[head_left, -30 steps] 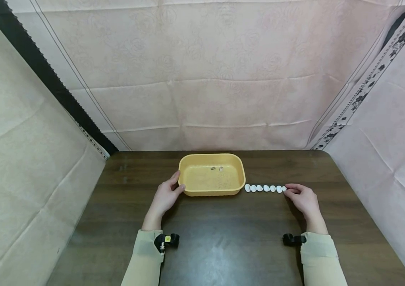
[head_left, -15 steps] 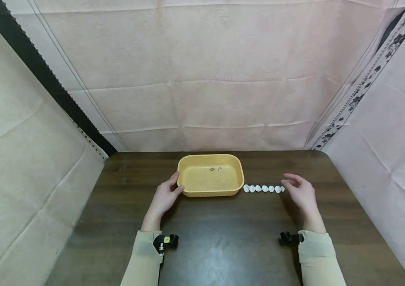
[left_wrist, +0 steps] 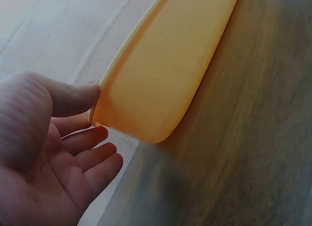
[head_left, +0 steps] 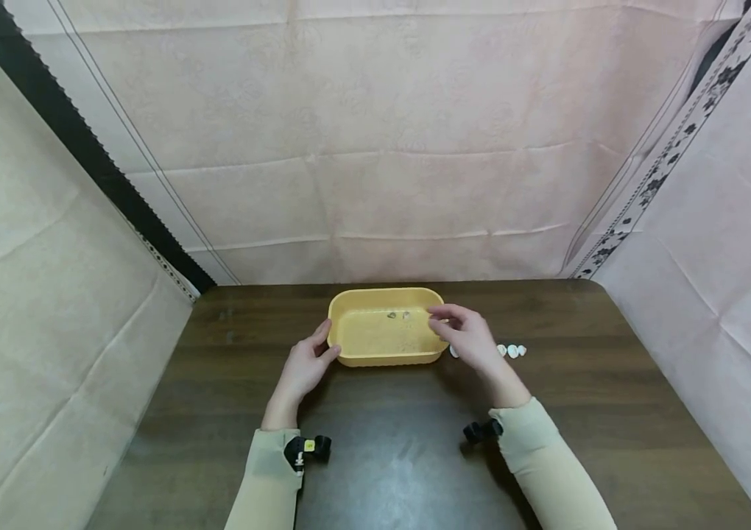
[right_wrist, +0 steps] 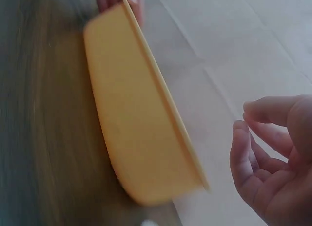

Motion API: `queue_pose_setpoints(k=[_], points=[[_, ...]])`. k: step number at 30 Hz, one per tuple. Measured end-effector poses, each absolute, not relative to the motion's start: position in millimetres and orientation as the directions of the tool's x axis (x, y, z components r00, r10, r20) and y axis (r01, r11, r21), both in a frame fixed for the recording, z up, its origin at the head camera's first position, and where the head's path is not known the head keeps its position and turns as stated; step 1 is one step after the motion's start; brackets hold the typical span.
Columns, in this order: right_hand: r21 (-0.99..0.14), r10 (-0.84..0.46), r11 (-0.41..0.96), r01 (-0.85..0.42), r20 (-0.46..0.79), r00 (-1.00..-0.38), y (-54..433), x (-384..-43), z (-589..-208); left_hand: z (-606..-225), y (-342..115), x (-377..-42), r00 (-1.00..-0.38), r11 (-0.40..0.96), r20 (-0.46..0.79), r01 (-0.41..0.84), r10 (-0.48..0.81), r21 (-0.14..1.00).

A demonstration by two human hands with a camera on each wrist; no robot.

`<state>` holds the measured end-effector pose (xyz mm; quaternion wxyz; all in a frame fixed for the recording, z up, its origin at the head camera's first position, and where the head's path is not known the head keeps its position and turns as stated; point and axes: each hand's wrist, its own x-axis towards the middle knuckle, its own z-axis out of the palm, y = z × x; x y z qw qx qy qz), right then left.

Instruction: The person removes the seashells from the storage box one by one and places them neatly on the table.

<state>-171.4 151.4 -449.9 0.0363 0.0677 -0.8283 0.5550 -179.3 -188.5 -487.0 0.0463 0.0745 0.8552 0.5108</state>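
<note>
A shallow yellow plastic basin (head_left: pixel 365 342) stands at the table's far side. Two small shell-like pieces (head_left: pixel 392 315) lie on its floor. My left hand (head_left: pixel 302 372) pinches the basin's left rim between thumb and index finger; in the left wrist view the other fingers are spread below the rim. My right hand (head_left: pixel 471 340) is at the basin's right end, its fingertips above the rim. In the right wrist view this hand (right_wrist: pixel 273 167) has loosely bent fingers with nothing seen between them. Small white shell-like pieces (head_left: pixel 512 351) form a row, partly hidden behind the right hand.
The brown wooden table (head_left: pixel 382 449) has rounded far corners. Pale cloth (head_left: pixel 375 199) hangs behind it and on both sides. A dark strip runs down the cloth at the left. Each wrist carries a black camera (head_left: pixel 481 431).
My right hand has let go of the rightmost white piece, lifted, and moved left to the basin's right rim. The row stays in place. My left hand keeps its grip.
</note>
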Motion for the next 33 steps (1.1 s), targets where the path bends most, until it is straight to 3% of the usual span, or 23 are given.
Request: queue_pose_setpoints(k=[9, 20, 33], points=[[-0.855, -0.159, 0.509, -0.097, 0.017, -0.987, 107, -212, -457, -489, -189, -182, -0.985, 0.454, -0.019, 0.062, 0.173, 0.889], [-0.728, -0.021, 0.686, 0.003, -0.024, -0.999, 94, -244, -478, -492, -189, -181, -0.986, 0.459, -0.026, 0.054, 0.165, 0.887], [-0.749, 0.036, 0.659, 0.063, -0.052, -0.998, 86, -249, -495, -496, -192, -178, -0.986, 0.454, -0.018, 0.06, 0.165, 0.889]])
